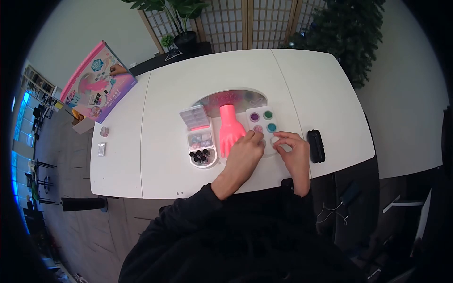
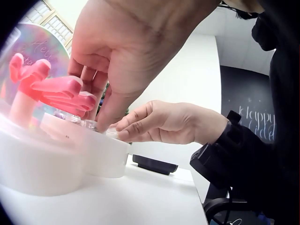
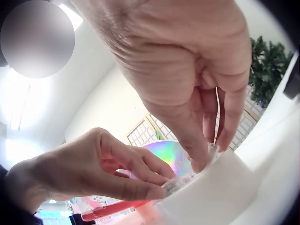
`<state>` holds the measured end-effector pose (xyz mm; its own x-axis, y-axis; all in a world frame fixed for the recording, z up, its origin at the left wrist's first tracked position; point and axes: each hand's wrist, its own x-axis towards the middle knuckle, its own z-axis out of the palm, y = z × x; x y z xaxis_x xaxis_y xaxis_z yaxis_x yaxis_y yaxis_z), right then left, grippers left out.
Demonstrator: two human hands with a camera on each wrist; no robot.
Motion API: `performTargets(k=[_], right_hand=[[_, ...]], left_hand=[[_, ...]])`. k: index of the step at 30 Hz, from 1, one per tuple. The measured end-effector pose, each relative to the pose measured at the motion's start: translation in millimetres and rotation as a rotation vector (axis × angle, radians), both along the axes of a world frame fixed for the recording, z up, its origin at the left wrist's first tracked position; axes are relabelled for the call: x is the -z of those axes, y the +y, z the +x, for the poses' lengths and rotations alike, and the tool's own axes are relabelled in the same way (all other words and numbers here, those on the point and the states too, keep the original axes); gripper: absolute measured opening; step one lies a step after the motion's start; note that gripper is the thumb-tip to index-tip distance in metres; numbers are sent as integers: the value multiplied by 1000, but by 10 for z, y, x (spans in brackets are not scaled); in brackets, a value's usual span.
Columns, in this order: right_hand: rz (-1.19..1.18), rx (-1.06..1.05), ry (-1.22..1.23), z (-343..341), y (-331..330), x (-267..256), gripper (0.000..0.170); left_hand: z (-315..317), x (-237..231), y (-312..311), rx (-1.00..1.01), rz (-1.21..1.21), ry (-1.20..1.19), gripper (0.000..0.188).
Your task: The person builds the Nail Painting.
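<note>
A pink model hand (image 1: 230,127) lies palm-down on a white nail-art stand, beside a tray (image 1: 250,113) of small round jars. Two are a purple jar (image 1: 254,117) and a green jar (image 1: 268,114); a teal jar (image 1: 271,127) and a pink jar (image 1: 257,128) sit below them. My left hand (image 1: 243,158) reaches across the tray's near left side, thumb and fingers pinching a small clear jar (image 3: 172,185) at its top. On the near right, my right hand (image 1: 295,153) pinches another small clear jar (image 3: 213,149) at the tray's edge. Its contents are hidden by the fingers.
Left of the model hand are an open-lidded bead case (image 1: 194,118) and several black-capped bottles (image 1: 200,155). A black case (image 1: 316,146) lies to the right. A nail-art box (image 1: 99,85) stands at the far left, near a small jar (image 1: 104,131) and a white packet (image 1: 101,149).
</note>
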<state>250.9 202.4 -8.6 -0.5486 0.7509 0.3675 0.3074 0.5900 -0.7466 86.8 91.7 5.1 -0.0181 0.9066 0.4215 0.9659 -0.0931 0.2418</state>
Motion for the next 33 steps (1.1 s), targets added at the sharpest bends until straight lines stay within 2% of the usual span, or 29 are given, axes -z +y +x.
performTargets(k=[3,5,9,12,14,18,20,25,33], right_hand=[[-7,21,-29,-6,-50,-34,19],[-154,40,36,-26,-39,8,18],[-185,37,58,-31,-51,-5,19],[-125,46,97,-35,-32,29,17],[30,32,12,-31,-44,10,17],[-8,48,29,-48,-79,-30,19],[74,39,15,-40,-67,9,19],[-15,37,66,-14,-72,44,16],[98,74,-5,-53,-133,-25,16]], left_hand=[[34,1,-2,-17,-10,20,13],[45,-8,-16,-38,-41,28,13],[53,-42,-16,-35,-69,40,13],[72,-28,10,-23,-80,60,14],[38,-35,-26,-27,-106,84,14],[91,-75,2,-1,-135,143,12],[149,-103,2,6,-141,161,11],[183,-94,47,72,-118,268,10],[162,-87,-14,98,-61,267,13]])
